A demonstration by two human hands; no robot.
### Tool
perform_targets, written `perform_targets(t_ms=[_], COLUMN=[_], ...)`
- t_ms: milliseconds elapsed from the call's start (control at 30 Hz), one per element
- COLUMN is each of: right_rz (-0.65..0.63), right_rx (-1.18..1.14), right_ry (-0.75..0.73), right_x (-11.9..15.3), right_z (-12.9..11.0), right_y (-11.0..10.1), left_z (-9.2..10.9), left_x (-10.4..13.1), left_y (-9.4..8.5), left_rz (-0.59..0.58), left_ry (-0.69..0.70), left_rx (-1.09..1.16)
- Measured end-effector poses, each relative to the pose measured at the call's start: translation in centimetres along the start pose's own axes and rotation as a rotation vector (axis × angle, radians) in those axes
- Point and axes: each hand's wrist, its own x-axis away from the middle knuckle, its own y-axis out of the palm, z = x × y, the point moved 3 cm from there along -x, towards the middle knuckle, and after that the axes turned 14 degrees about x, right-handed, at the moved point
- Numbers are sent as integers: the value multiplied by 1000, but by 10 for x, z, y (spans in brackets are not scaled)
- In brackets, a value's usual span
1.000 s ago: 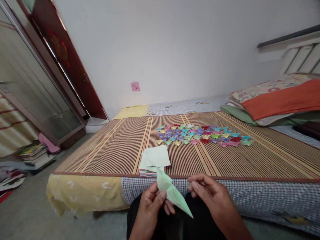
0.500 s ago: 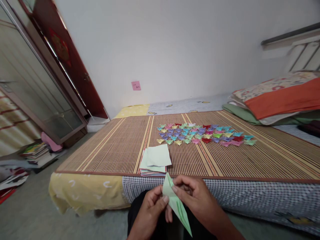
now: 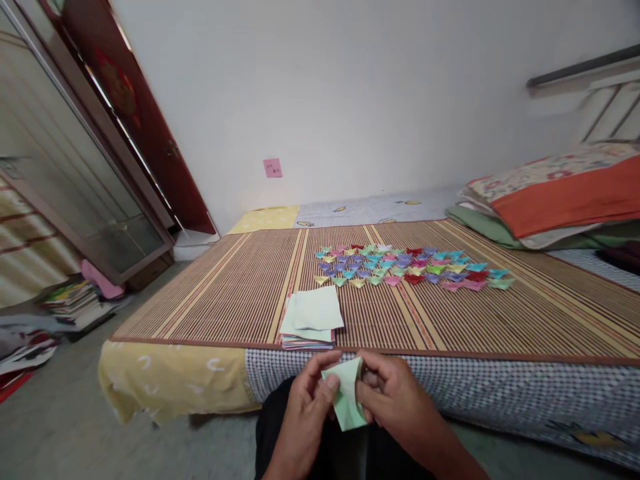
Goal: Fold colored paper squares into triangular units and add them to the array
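A folded piece of light green paper [image 3: 349, 400] is held between my two hands, over my lap at the bed's front edge. My left hand [image 3: 310, 407] grips its left side, the thumb lying on the face of the paper. On the right side, my right hand [image 3: 393, 393] pinches the paper's edge with thumb and fingers. Just beyond my hands a stack of square paper sheets [image 3: 313, 313] lies on the mat, pale green on top. Further back, several small folded paper boats [image 3: 395, 267] in many colours stand in rows.
The striped mat [image 3: 210, 287] covers the bed. Folded bedding with an orange band [image 3: 575, 193] lies at the right. A pink note [image 3: 273, 168] sticks to the wall. On the floor at left are stacked books [image 3: 73, 300], beside a dark red door [image 3: 145, 120].
The green paper has gone from a long pointed shape slanting down to a shorter, compact one. Both hands have stayed on it, with the fingers shifted.
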Motion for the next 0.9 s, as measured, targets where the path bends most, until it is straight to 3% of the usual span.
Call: perform_targets(t_ms=[67, 167, 267, 500, 700, 900], right_rz=[132, 409, 537, 634, 563, 613], right_rx=[98, 365, 530, 669, 665, 626], right_ry=[-74, -308, -503, -590, -556, -563], right_x=[-1, 1, 5, 8, 8, 10], right_z=[1, -1, -2, -4, -3, -5], right_y=[2, 3, 7, 9, 12, 4], left_z=[1, 0, -1, -1, -10, 6], left_x=[2, 3, 6, 11, 1, 4], left_y=[6, 14, 19, 18, 23, 20], left_rz=[27, 78, 93, 118, 117, 213], left_ry=[17, 27, 10, 61, 104, 258], left_rx=[-17, 10, 11, -100, -77, -266])
